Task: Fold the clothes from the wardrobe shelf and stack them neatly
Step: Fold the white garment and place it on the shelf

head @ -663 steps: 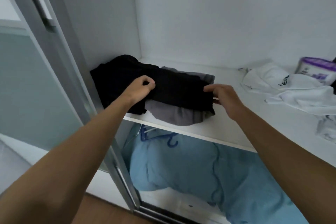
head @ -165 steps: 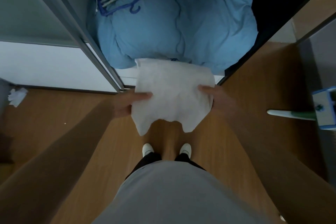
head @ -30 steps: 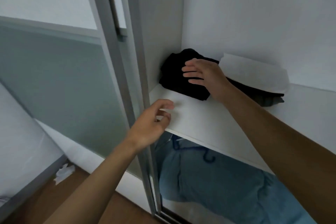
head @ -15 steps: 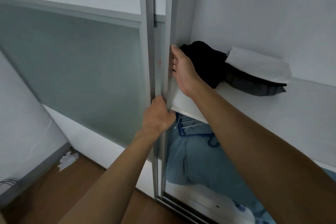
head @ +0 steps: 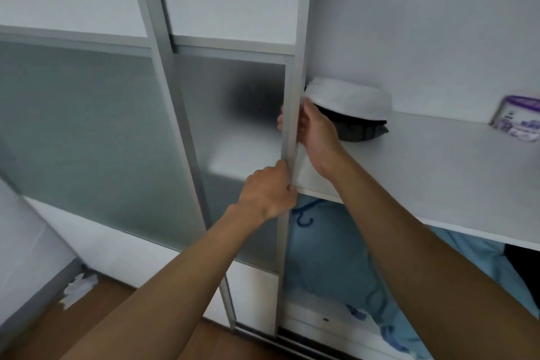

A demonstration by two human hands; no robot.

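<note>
A folded stack sits on the white wardrobe shelf [head: 432, 161]: a white garment [head: 347, 99] on top, a black one [head: 347, 118] under it and a grey one [head: 362, 133] at the bottom. The sliding door's metal edge [head: 292, 114] covers the stack's left part, which shows as a dark blur through the frosted panel. My left hand [head: 267, 193] grips that edge at shelf height. My right hand [head: 314, 128] holds the same edge higher up, fingers wrapped behind it, right beside the stack.
A purple and white packet [head: 517, 118] stands at the shelf's far right. Below the shelf lies a blue duvet [head: 336, 266] with a blue hanger [head: 304, 218]. Crumpled white paper [head: 79, 289] lies on the wooden floor at the left.
The sliding door has moved right and now covers the left part of the stack. Both hands stay on its edge and moved right with it.
</note>
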